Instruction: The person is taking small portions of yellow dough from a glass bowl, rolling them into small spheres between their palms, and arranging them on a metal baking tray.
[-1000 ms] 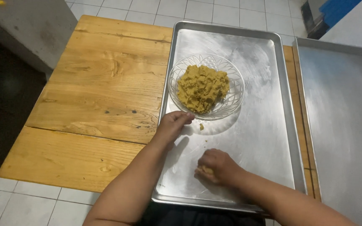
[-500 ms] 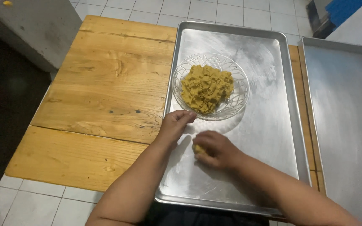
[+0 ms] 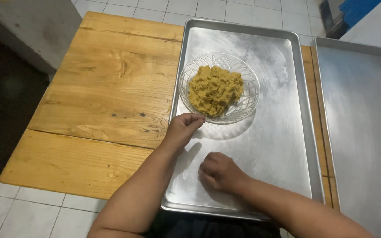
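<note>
Seen from the head camera, a long metal baking tray [image 3: 287,145] lies on a wooden table [image 3: 106,101], and everything else can be placed against it. A cut-glass bowl [image 3: 248,90] stands on the tray's far half, toward its left edge, and holds a rough mound of yellow-brown dough [image 3: 215,90] that fills most of the bowl's middle.

The left hand [image 3: 182,128] reaches in over the tray's left rim and sits at the near-left side of the bowl. Its fingers are curled inward, the tips pinched together right at the bowl's rim; whether a bit of dough is caught between them cannot be told.

The right hand [image 3: 218,171] rests on the bare metal of the tray's near half, well apart from the bowl and a little nearer the person than the left hand. It is closed into a loose fist with the knuckles up, and the palm side is hidden, so anything inside it is out of sight. Both forearms come in from the tray's near edge.

A second metal tray [image 3: 367,132] lies just beside the first, to its right, with a thin strip of table showing between them. White floor tiles [image 3: 27,216] show beyond the table's near-left corner.
</note>
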